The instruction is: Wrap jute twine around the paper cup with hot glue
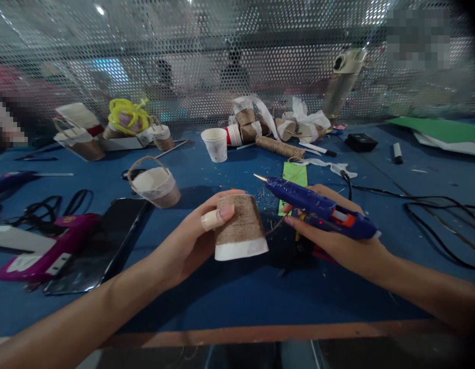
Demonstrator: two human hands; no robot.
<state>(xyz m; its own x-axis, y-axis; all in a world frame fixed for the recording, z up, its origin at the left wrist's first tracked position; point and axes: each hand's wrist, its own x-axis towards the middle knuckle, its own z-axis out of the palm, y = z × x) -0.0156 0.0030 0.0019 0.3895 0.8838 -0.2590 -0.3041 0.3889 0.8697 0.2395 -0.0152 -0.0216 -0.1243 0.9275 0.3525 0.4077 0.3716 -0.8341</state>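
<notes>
My left hand (pixel 202 225) is closed round a paper cup (pixel 241 223) wrapped in brown twine, with a bare white band left at its lower end; a bandage covers the thumb. In my right hand (pixel 337 241) is a blue hot glue gun (pixel 307 200), its metal nozzle pointing left above the cup. A strand of twine (pixel 276 225) runs from the cup to the fingers of my right hand. Behind the gun lies a light green paper (pixel 295 175), partly covered by it. The twine roll (pixel 279 147) rests farther back.
A twine-handled cup basket (pixel 156 187) stands left of centre, near a phone (pixel 102 246) and a magenta tool (pixel 64 246). White cups (pixel 215 144), wrapped cups and a bottle (pixel 343 82) line the perforated screen (pixel 199 61). Black cables (pixel 418 197) cross the right side.
</notes>
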